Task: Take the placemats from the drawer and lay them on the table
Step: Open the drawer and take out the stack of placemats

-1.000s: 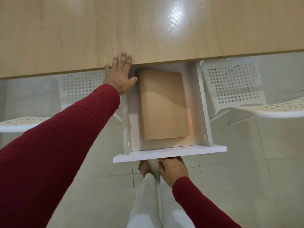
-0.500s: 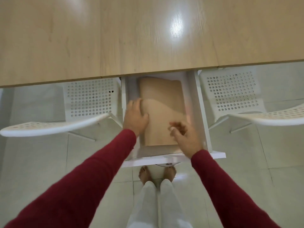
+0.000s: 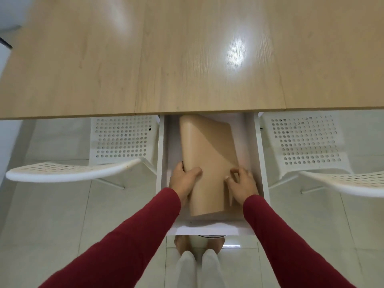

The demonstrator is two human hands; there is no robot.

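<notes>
A white drawer (image 3: 260, 163) stands pulled out from under the light wooden table (image 3: 187, 55). Inside it lie tan placemats (image 3: 209, 148), their left side curled up off the drawer floor. My left hand (image 3: 184, 180) grips that lifted left edge, thumb on top. My right hand (image 3: 242, 185) rests on the right part of the placemats, its fingertips pinching at the surface. Both arms wear dark red sleeves.
Two white perforated chairs flank the drawer, one to the left (image 3: 116, 146) and one to the right (image 3: 307, 146). The floor (image 3: 52, 215) is pale tile. My bare feet (image 3: 199, 245) stand just under the drawer front.
My left hand came off the table edge into the drawer and raised the placemats' left side. My right hand left the drawer front and reached onto the placemats.
</notes>
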